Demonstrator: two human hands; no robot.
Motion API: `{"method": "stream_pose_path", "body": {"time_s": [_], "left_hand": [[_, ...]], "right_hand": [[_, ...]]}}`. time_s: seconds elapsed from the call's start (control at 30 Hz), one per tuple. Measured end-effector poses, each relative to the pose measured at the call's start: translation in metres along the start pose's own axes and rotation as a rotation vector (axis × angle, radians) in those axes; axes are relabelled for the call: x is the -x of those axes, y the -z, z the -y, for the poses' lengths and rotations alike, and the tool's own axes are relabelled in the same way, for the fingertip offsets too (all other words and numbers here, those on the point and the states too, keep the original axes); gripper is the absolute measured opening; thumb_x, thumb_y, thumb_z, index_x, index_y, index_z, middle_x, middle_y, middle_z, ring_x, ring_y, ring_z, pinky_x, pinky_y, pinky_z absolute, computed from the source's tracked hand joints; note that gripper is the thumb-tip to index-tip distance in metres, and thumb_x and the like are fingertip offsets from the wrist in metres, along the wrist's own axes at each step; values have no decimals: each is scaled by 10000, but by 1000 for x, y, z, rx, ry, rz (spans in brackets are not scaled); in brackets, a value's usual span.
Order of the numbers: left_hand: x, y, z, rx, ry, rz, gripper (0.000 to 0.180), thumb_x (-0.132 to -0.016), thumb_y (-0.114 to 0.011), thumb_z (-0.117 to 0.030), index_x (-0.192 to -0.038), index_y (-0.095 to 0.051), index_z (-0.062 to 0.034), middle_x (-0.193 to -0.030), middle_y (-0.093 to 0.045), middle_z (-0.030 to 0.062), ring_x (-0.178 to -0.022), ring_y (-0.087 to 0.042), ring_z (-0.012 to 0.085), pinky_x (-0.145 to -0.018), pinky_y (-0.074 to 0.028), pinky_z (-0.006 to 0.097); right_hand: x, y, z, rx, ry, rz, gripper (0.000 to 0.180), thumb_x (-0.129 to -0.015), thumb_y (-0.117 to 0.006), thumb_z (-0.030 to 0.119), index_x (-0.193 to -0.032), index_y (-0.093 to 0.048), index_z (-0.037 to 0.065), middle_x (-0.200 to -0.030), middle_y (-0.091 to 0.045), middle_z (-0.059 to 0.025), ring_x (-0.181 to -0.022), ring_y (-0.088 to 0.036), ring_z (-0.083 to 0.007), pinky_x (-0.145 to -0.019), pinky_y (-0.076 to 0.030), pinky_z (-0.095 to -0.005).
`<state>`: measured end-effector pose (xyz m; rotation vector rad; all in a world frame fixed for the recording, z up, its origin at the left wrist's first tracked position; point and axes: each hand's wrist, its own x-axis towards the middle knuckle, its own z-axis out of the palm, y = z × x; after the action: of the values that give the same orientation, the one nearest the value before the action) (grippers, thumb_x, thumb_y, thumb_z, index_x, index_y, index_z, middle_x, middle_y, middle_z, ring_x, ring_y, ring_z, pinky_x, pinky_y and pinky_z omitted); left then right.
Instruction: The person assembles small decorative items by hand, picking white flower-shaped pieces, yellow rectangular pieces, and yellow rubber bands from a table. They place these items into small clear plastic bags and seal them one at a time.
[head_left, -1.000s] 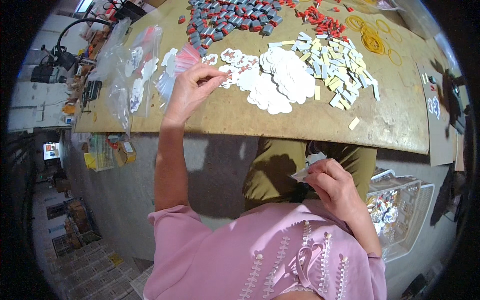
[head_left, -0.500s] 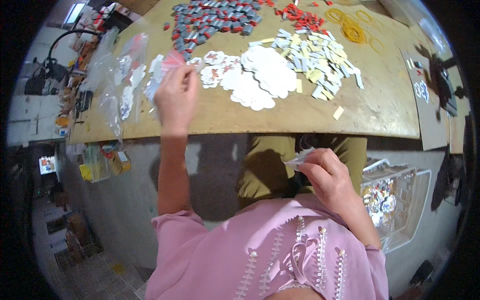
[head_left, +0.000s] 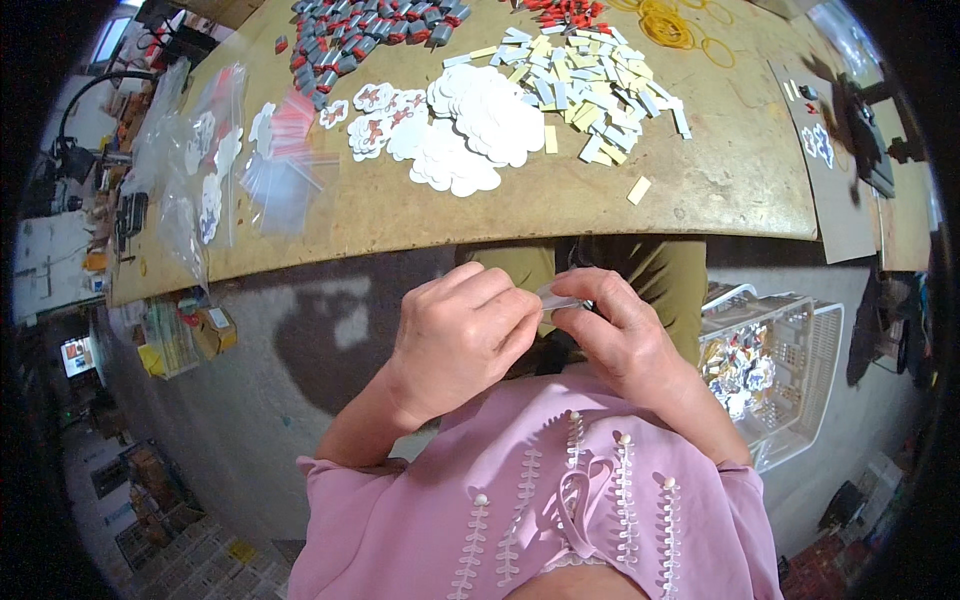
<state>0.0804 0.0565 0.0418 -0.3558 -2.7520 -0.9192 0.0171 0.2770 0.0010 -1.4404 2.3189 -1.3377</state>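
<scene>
Above my lap, in front of the table edge, my two hands meet at a small clear plastic bag [head_left: 560, 299]. My right hand [head_left: 632, 335] pinches the bag between thumb and fingers. From the other side my left hand [head_left: 465, 335] has its fingers curled closed at the bag's edge, its back toward me. My fingers cover much of the bag, and what it contains cannot be made out. On the table beyond lies a fan of flat clear bags [head_left: 285, 190] with red-edged ones [head_left: 293, 122] above it.
White scalloped cutouts [head_left: 490, 120], printed cutouts [head_left: 375, 130], yellow-and-grey strips [head_left: 600, 95], grey-and-red blocks [head_left: 350, 40], small red parts [head_left: 560, 14] and yellow rubber bands [head_left: 668, 25] lie on the table [head_left: 420, 215]. A white plastic basket [head_left: 815, 370] with mixed pieces stands at my right.
My left hand has come back from the bags on the table to the small bag at my right hand. The view has shifted, so the table appears higher and further left.
</scene>
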Motion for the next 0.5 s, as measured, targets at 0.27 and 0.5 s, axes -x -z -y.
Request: {"method": "stream_pose_path", "body": {"time_s": [0.27, 0.5], "left_hand": [[-20, 25, 23, -51, 220, 9, 115, -880, -784, -77, -990, -753, -89, -858, -705, 84, -738, -694, 289, -674, -556, 399], [-82, 39, 113, -163, 132, -200, 141, -962, -705, -45, -1099, -728, -25, -1008, -724, 147, -847, -736, 331, -777, -577, 426]], "right_hand": [[0, 10, -4, 60, 24, 0, 219, -842, -728, 31, -1044, -680, -41, -1223, -637, -202, -1144, -675, -382, -915, -595, -437], [4, 6, -17, 51, 13, -34, 222, -780, -736, -3, -1001, -707, -3, -1039, -679, -148, -951, -701, -347, -811, -594, -423]]}}
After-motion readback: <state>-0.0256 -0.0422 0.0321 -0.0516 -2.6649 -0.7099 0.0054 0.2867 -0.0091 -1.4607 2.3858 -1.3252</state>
